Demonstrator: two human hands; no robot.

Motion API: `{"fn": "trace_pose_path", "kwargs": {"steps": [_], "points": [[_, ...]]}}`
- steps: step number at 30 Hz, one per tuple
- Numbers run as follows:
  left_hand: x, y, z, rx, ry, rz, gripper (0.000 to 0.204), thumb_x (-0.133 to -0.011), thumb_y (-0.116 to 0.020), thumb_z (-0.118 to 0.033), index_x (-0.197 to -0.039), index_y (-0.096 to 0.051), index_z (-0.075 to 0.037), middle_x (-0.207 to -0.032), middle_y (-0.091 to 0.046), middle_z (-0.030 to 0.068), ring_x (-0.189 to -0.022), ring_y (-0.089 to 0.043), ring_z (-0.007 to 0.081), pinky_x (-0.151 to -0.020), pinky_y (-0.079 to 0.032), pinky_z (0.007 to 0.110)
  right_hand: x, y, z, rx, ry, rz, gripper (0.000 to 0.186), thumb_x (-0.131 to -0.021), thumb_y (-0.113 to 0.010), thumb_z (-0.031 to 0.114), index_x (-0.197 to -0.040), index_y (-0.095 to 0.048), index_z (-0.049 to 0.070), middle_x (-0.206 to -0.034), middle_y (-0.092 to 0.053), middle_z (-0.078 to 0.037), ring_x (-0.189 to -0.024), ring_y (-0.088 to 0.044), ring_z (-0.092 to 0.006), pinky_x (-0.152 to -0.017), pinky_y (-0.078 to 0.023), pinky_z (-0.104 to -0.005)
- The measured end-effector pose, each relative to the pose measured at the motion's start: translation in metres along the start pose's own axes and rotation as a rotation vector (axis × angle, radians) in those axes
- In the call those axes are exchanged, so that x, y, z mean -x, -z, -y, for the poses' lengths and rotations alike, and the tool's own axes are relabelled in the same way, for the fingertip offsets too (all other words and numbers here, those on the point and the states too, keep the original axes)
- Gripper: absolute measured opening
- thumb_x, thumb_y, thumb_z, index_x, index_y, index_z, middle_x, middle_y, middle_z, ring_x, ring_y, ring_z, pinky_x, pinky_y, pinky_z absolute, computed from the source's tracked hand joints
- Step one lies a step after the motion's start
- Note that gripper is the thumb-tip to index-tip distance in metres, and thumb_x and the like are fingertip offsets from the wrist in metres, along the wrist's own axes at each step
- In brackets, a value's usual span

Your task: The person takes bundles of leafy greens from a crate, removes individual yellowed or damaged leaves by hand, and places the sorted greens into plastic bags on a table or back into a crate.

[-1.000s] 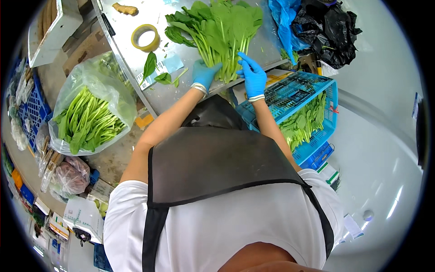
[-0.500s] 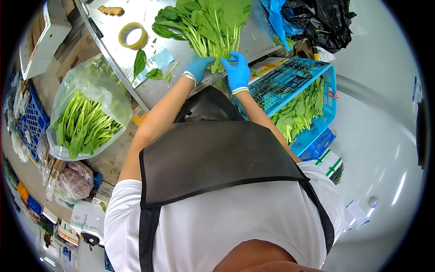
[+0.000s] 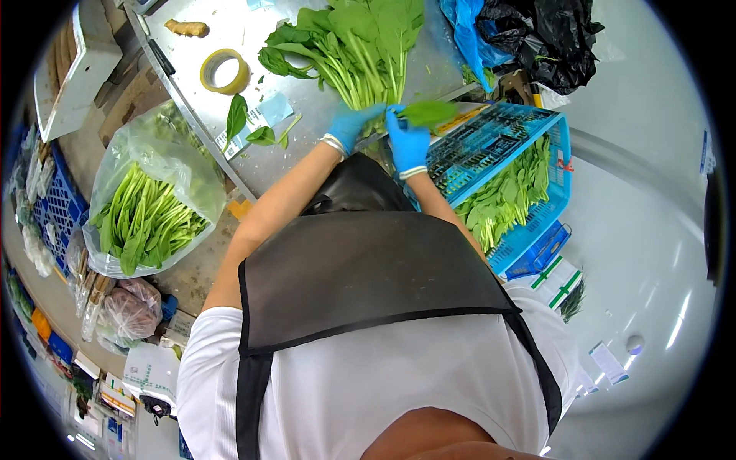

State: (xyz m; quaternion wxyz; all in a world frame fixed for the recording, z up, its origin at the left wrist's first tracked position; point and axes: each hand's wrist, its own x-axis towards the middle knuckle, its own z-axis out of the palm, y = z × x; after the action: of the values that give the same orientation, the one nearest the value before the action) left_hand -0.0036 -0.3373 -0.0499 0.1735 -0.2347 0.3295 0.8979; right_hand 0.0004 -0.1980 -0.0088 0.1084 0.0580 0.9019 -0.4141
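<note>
the greens (image 3: 360, 46) point away from both hands, stems (image 3: 371, 89) nearest. the left hand (image 3: 354, 126), nearer, is curled against the stem base; the right hand (image 3: 409, 144) pinches a leaf (image 3: 431, 113).

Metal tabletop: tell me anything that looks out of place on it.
Loose leaves lie left of the big leafy bunch, on or against a pale label, looking like stray scraps. The lone ginger-like root beyond the tape roll also looks odd among greens.

No text is legible, even on the label (image 3: 268, 113).
</note>
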Motion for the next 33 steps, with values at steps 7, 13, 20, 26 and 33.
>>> {"fn": "trace_pose_path", "kwargs": {"steps": [7,13,20,26,33], "points": [[-0.020,0.019,0.019,-0.053,-0.081,-0.144,0.034,-0.080,-0.075,-0.010,-0.111,-0.064,0.001,-0.098,-0.069,0.0092,-0.081,-0.067,0.0200,-0.068,-0.055,0.031,0.054,0.006,0.006,-0.053,0.613,0.323,0.026,-0.080,-0.063,0.000,-0.105,-0.064,0.007,-0.097,-0.062,-0.010,-0.088,-0.064,-0.0241,-0.076,-0.052,-0.0340],[-0.020,0.075,0.023,-0.094,0.075,0.078,0.038,-0.088,-0.067,-0.014,-0.123,-0.057,0.000,-0.106,-0.066,0.0091,-0.089,-0.063,0.0169,-0.080,-0.052,0.027,-0.008,0.044,-0.011,-0.914,-0.135,-0.085,0.053,-0.090,-0.067,0.019,-0.131,-0.043,-0.003,-0.118,-0.058,-0.019,-0.106,-0.061,-0.0243,-0.088,-0.051,-0.0356],[-0.023,0.123,0.028,-0.032,0.024,0.370,0.043,-0.092,-0.053,0.008,-0.132,-0.055,-0.006,-0.129,-0.057,0.0073,-0.109,-0.056,0.0156,-0.092,-0.049,0.027,-0.053,-0.019,-0.043,-0.123,0.034,0.069,0.105,-0.074,-0.082,0.030,-0.149,-0.016,-0.002,-0.140,-0.042,-0.024,-0.125,-0.048,-0.0300,-0.100,-0.044,-0.0398],[-0.006,0.094,0.002,0.355,0.233,0.325,0.037,-0.092,-0.058,-0.001,-0.129,-0.056,-0.002,-0.115,-0.063,0.0083,-0.102,-0.060,0.0182,-0.091,-0.049,0.030,-0.057,-0.027,-0.024,-0.998,-0.222,0.219,0.056,-0.085,-0.064,0.019,-0.134,-0.046,-0.003,-0.116,-0.062,-0.015,-0.105,-0.060,-0.0237,-0.095,-0.046,-0.0352],[0.022,0.038,-0.027,0.489,0.244,0.199,0.041,-0.095,-0.056,-0.010,-0.134,-0.048,-0.001,-0.117,-0.062,0.0114,-0.111,-0.059,0.0246,-0.098,-0.048,0.040,-0.049,-0.009,-0.026,-1.365,-0.559,0.322,0.039,-0.088,-0.057,0.018,-0.124,-0.055,0.003,-0.117,-0.063,-0.011,-0.104,-0.062,-0.0269,-0.090,-0.050,-0.0412]]}}
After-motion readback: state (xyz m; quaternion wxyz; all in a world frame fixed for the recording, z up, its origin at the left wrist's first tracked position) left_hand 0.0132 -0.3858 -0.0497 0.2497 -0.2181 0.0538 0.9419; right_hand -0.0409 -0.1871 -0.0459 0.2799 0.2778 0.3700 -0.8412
